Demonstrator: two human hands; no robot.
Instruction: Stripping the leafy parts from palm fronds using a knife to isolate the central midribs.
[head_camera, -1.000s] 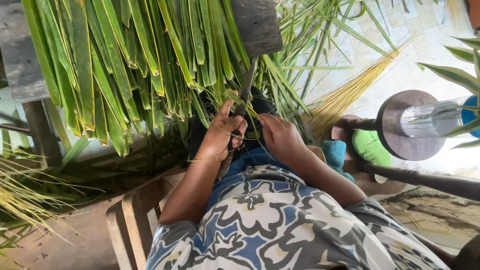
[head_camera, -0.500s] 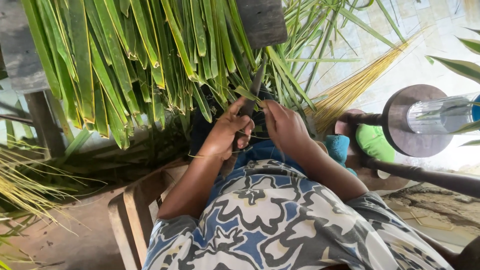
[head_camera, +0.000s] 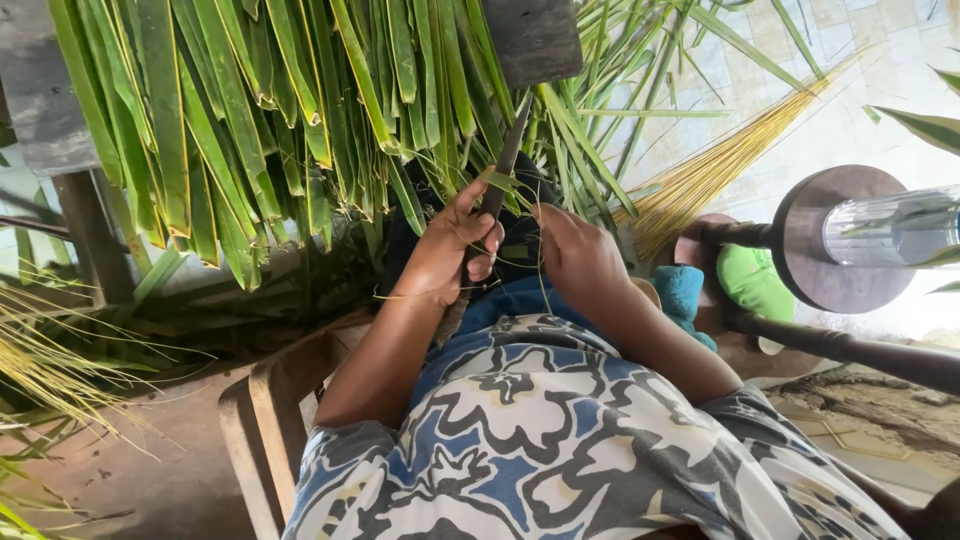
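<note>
Light: strong daylight from the upper right, tiled floor (head_camera: 850, 90) washed out.
Shadow: dim lower left beneath the palm leaves (head_camera: 250, 120).
Glare: bright streak along the clear bottle (head_camera: 885, 228).
Focus: centre sharp, edges slightly soft.

We cannot see the knife (head_camera: 497, 190) handle inside the fingers (head_camera: 478, 236) of our left hand (head_camera: 445, 250), its tip hides among green leaves (head_camera: 250, 130) above them, and the right hand (head_camera: 575, 255) fingertips stay hidden.
</note>
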